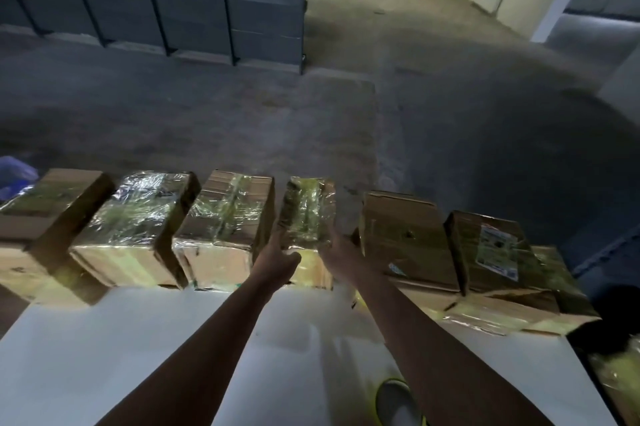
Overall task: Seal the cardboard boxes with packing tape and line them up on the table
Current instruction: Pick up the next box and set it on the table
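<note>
- Leftmost box [52, 212]: set at the far edge of the white worktop [104, 356], with glossy tape across its top.
- Second box [138, 217] and third box [225, 221]: placed just beside it and wrapped in clear tape.
- Left hand [280, 254]: fingers stretched out and laid against the left side of the narrow fourth box [306, 214].
- Right hand [337, 252]: blurred, fingers extended and pressed to that box's right side.
- Fifth box [401, 238] and labelled sixth box [491, 249]: ranged to the right in the same row.
</note>
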A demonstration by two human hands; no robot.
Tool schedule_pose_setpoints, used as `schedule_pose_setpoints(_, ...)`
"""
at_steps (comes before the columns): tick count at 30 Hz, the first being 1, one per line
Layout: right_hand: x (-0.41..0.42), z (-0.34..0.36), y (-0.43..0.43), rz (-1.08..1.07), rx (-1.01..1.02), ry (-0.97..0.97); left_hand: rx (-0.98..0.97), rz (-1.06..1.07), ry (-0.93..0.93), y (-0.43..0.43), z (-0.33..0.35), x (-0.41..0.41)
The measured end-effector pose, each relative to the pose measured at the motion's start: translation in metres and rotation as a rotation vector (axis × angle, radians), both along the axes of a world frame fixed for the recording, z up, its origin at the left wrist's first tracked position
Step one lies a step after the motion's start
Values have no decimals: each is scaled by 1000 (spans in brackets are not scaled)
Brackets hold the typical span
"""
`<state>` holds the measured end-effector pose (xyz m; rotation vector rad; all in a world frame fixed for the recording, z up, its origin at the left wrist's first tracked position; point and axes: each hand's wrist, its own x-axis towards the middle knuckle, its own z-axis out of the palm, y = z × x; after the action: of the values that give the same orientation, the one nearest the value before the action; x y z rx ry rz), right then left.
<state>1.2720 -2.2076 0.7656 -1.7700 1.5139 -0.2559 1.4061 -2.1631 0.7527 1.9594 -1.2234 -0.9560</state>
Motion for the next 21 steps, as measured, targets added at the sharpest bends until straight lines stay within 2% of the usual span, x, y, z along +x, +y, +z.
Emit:
schedule_pose_setpoints(3, 3, 3, 5, -115, -16, 1, -22, 11, 65, 0, -11, 13)
schedule_pose_setpoints(6, 0, 9, 11, -217, 52, 66, -29, 19, 58, 1, -19, 23)
schedule_pose_setpoints(10, -2, -2, 31, -213, 167, 69, 59, -91, -36, 18, -14, 28)
schedule_pose_setpoints(16, -16, -4, 75, -243, 199, 221, 185, -211, -82, 46, -27, 34)
schedule_pose_setpoints(21, -26, -13, 100, -196, 226, 308, 177, -265, 127, 82, -34, 27)
